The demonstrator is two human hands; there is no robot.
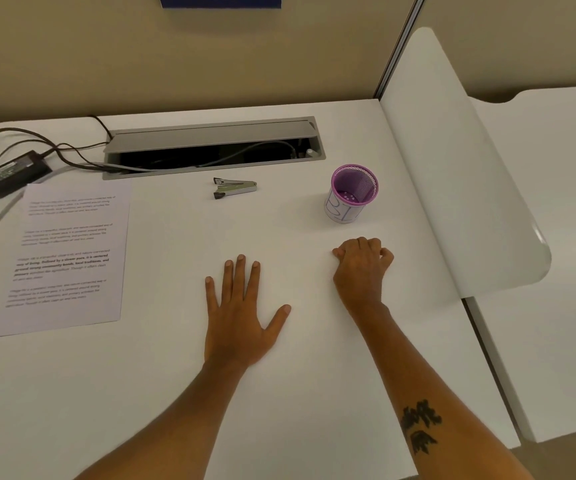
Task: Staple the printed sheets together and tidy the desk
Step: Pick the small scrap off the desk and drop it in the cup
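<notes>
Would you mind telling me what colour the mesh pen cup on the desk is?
The mesh pen cup is purple, seen best in the head view.

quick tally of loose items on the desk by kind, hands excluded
Printed sheets: 1 stack, sheet count not visible
Stapler: 1
Purple mesh cup: 1
Power adapter: 1
Total: 4

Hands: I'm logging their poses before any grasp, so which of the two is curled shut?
The right hand, below the purple mesh cup, is curled into a loose fist on the desk. The left hand lies flat, fingers spread. Neither holds anything.
</notes>
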